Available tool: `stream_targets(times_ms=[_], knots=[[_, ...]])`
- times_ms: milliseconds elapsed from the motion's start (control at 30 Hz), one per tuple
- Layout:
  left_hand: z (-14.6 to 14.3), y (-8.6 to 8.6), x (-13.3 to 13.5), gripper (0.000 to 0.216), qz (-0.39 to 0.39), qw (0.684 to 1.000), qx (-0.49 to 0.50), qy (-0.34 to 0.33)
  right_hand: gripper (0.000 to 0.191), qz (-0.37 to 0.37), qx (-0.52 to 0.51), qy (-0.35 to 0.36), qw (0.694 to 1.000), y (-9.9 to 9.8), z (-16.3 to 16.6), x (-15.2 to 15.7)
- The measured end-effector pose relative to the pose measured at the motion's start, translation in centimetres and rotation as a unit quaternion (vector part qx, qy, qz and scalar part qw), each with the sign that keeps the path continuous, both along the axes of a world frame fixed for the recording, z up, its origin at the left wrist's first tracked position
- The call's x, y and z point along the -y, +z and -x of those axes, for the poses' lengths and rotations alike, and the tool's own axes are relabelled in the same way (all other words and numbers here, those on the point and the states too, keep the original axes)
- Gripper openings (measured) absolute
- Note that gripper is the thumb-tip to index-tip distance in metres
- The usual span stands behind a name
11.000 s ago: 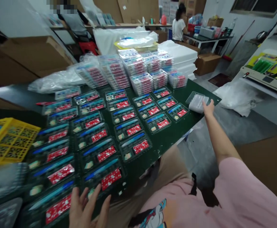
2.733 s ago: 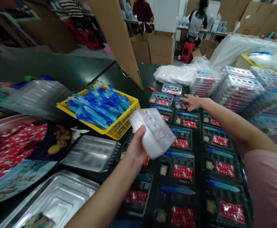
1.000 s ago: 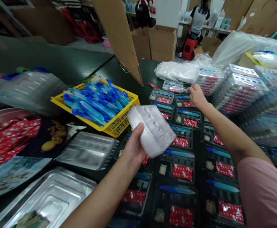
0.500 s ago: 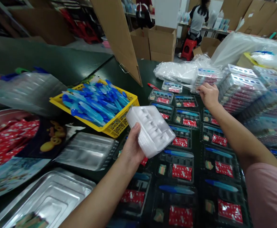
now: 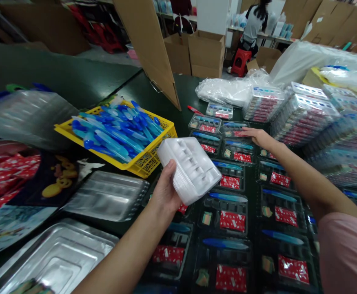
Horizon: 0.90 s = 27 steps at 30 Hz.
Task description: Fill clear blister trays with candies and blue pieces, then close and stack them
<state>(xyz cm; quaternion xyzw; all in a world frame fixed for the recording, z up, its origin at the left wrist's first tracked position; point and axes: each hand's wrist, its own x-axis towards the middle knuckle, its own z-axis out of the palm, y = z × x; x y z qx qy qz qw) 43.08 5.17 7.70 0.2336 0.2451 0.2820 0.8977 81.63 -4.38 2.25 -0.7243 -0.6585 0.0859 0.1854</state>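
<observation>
The left hand (image 5: pixel 166 192), just below the middle of the frame, gripped a stack of clear plastic lids (image 5: pixel 189 168). The thumb lay curled over the stack's near left edge and the other fingers were hidden underneath, so the stack sat above and to the right of the hand, resting in the closed grip. Its long axis ran from upper left to lower right in the frame, tilted so that the moulded top faced up and toward the camera, with the far short end pointing at the yellow basket (image 5: pixel 141 163).

The right hand (image 5: pixel 257 135), right of centre and higher in the frame, lay flat with its fingers (image 5: pixel 245 132) stretched out and loosely open, pointing left. They rested on a clear lid over a filled tray (image 5: pixel 233 129) in the back row; nothing was clasped in them.

The green desk (image 5: pixel 166 94) carried rows of black filled trays (image 5: pixel 233 218), each holding a blue pen and a red patterned packet, spreading toward the lower right corner. The yellow basket, left of centre, held a heap of blue pens (image 5: pixel 117 130). Stacks of sealed packs (image 5: pixel 303 116) stood at the upper right, beside a clear bag of plastic pieces (image 5: pixel 224 92). A silver metal tray (image 5: pixel 62 257) filled the lower left corner.
</observation>
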Motion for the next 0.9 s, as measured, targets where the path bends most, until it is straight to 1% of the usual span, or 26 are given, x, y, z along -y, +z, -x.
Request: stream_targets(times_ms=[33,100,167,267,300,333,400,433,467,500,567,633,733,833,900], knots=[[0.2,-0.1,-0.1,0.066,0.0,1.0,0.001,0.0,0.054,0.028,0.019,0.005,0.999,0.2,-0.2,0.4],[0.4,-0.1,-0.3,0.066,0.004,1.0,-0.002,0.003,0.053,0.05,0.048,-0.001,0.998,0.6,-0.4,0.8],[0.6,-0.1,-0.4,0.066,0.009,1.0,-0.007,0.007,0.05,0.031,0.067,-0.026,0.997,0.9,0.0,0.5],[0.6,0.1,-0.4,0.064,0.009,1.0,-0.015,0.015,0.045,-0.023,0.075,-0.098,0.992,1.1,2.1,-1.0],[0.6,0.1,-0.3,0.064,0.007,1.0,-0.016,0.016,0.05,-0.027,0.07,-0.126,0.989,1.0,3.1,-1.7],[0.5,0.2,-0.2,0.064,0.004,1.0,-0.016,0.016,0.062,-0.018,0.063,-0.158,0.985,1.0,4.2,-2.4],[0.4,0.2,-0.1,0.064,-0.003,1.0,-0.015,0.014,0.085,0.028,0.049,-0.223,0.973,0.8,6.2,-3.8],[0.4,0.2,0.0,0.064,-0.004,1.0,-0.013,0.011,0.09,0.051,0.047,-0.252,0.965,0.7,7.0,-4.3],[0.4,0.2,0.0,0.065,-0.004,1.0,-0.013,0.011,0.091,0.067,0.05,-0.275,0.958,0.6,7.6,-4.7],[0.4,0.2,0.1,0.065,-0.003,1.0,-0.014,0.012,0.088,0.073,0.057,-0.291,0.952,0.4,8.1,-4.9],[0.5,0.0,0.1,0.063,0.001,1.0,-0.017,0.021,0.075,0.067,0.074,-0.307,0.946,0.1,8.4,-5.1],[0.6,0.0,0.0,0.062,0.008,0.999,-0.019,0.024,0.061,0.057,0.087,-0.312,0.944,-0.3,8.4,-4.9],[0.7,-0.1,-0.1,0.064,0.018,1.0,-0.013,0.012,0.049,0.051,0.098,-0.317,0.942,-0.6,8.1,-4.5],[0.6,-0.2,-0.2,0.068,0.015,1.0,-0.005,0.005,0.038,0.06,0.118,-0.286,0.949,-0.4,8.1,-4.2],[0.6,-0.3,-0.2,0.069,0.016,1.0,-0.006,-0.003,0.034,0.069,0.143,-0.258,0.953,0.2,8.2,-3.9]])
